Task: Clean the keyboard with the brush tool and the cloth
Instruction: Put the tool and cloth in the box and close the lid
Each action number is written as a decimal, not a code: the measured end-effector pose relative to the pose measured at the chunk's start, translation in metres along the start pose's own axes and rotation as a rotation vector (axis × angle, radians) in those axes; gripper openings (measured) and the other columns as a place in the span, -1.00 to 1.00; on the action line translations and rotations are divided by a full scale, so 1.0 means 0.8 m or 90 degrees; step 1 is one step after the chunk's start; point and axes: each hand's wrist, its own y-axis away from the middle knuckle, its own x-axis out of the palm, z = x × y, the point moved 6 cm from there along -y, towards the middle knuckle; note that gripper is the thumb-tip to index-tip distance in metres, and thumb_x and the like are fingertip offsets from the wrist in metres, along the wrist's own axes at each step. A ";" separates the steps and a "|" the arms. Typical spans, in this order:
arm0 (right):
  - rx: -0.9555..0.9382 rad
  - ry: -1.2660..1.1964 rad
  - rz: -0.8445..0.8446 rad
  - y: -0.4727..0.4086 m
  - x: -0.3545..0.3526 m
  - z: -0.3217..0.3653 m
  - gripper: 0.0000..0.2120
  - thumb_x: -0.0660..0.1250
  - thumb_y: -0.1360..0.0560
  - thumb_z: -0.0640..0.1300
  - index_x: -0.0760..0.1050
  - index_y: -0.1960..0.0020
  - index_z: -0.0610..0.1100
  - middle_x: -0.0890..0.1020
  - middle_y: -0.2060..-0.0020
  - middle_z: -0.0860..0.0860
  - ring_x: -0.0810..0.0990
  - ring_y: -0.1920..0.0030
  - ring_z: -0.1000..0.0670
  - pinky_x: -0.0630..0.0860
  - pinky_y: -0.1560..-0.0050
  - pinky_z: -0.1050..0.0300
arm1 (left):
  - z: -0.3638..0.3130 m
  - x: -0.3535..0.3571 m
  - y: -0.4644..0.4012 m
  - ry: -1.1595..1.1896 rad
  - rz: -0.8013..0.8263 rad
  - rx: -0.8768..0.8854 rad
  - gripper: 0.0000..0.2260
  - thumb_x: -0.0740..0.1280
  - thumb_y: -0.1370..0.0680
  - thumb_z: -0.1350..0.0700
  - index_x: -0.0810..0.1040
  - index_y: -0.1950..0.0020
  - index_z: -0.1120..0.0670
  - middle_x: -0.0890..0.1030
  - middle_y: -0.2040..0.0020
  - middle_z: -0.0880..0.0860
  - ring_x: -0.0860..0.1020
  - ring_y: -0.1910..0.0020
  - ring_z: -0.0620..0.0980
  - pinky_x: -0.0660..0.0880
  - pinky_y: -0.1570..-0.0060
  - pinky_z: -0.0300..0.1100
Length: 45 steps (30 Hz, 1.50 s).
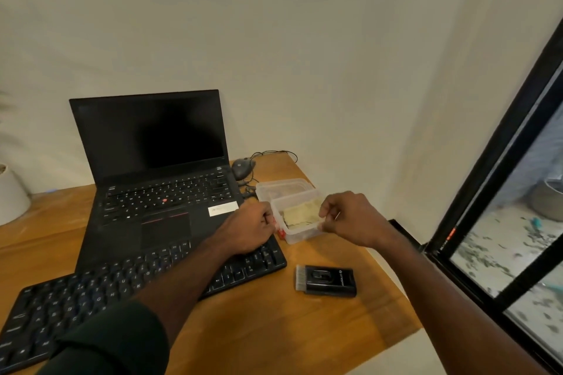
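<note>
A black external keyboard (91, 292) lies slanted along the front left of the wooden desk (274, 323). The black brush tool (325, 280), bristles at its left end, rests on the desk right of the keyboard. A clear plastic box (300, 234) behind it holds a folded yellowish cloth (301, 212). My left hand (248, 230) grips the box's left rim, above the keyboard's right end. My right hand (350, 218) pinches the box's right rim.
An open black laptop (158, 179) with a dark screen stands behind the keyboard. A wired mouse (242, 168) and a second clear container (283, 187) sit behind the box. A white pot (10, 195) is at far left. A black-framed window (499, 179) runs along the right.
</note>
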 end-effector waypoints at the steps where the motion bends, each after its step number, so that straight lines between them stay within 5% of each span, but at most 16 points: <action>1: -0.005 0.005 0.042 0.010 0.008 -0.002 -0.82 0.56 -0.41 -0.08 0.62 0.04 0.00 0.65 0.13 0.08 0.62 0.08 0.09 0.55 0.06 0.26 | -0.002 0.000 0.003 0.000 -0.001 0.002 -0.92 0.40 -0.53 0.12 0.54 0.14 0.05 0.58 0.24 -0.03 0.52 0.29 -0.09 0.57 0.20 0.03; 9: 0.026 0.135 0.346 0.073 0.070 -0.008 -0.44 0.52 -0.46 0.04 0.45 -0.41 -0.02 0.54 -0.27 0.04 0.51 -0.25 0.02 0.47 -0.27 0.11 | -0.027 -0.002 0.021 0.017 0.015 0.010 -0.93 0.38 -0.52 0.13 0.53 0.15 0.02 0.59 0.24 -0.01 0.57 0.26 -0.04 0.59 0.21 0.11; 15: 0.015 0.144 0.206 0.081 0.080 -0.008 -0.48 0.50 -0.44 0.14 0.41 -0.32 0.06 0.45 -0.13 0.08 0.47 -0.13 0.04 0.45 -0.13 0.16 | -0.035 -0.014 0.033 0.009 0.008 0.019 -0.93 0.36 -0.53 0.14 0.53 0.14 -0.01 0.59 0.21 -0.03 0.56 0.22 -0.04 0.60 0.18 0.09; 20: 0.045 -0.432 0.032 0.085 0.049 0.028 -0.58 0.47 -0.52 -0.01 0.38 -0.31 0.12 0.65 -0.09 0.00 0.72 0.06 -0.14 0.61 0.33 0.08 | -0.034 -0.044 0.034 -0.018 -0.017 0.029 -0.91 0.32 -0.55 0.15 0.53 0.13 -0.02 0.59 0.20 -0.04 0.57 0.19 -0.05 0.59 0.14 0.06; 26: 0.036 -0.744 -0.023 0.065 0.018 0.087 -0.68 0.27 -0.61 0.10 0.49 -0.27 -0.06 0.68 0.05 -0.13 0.67 0.12 -0.16 0.58 0.41 0.08 | -0.044 -0.079 0.031 0.005 -0.056 0.021 -0.91 0.30 -0.60 0.11 0.53 0.09 -0.02 0.59 0.18 -0.03 0.57 0.17 -0.05 0.55 0.16 -0.07; 35: -0.005 -0.758 -0.029 0.059 0.010 0.120 -0.66 0.20 -0.65 0.07 0.46 -0.28 -0.15 0.64 0.11 -0.19 0.65 0.21 -0.17 0.48 0.50 0.13 | -0.055 -0.095 0.029 0.001 -0.048 0.034 -0.95 0.30 -0.61 0.15 0.52 0.03 0.02 0.57 0.13 -0.03 0.53 0.15 -0.13 0.43 0.19 -0.23; 45: -0.010 -0.774 0.022 0.062 0.014 0.124 -0.76 0.18 -0.69 -0.10 0.44 -0.32 -0.10 0.69 0.06 -0.14 0.67 0.16 -0.16 0.51 0.49 0.12 | -0.060 -0.100 0.030 -0.020 -0.050 0.053 -0.93 0.29 -0.60 0.17 0.52 0.03 0.01 0.57 0.11 -0.02 0.56 0.11 -0.07 0.53 0.13 -0.14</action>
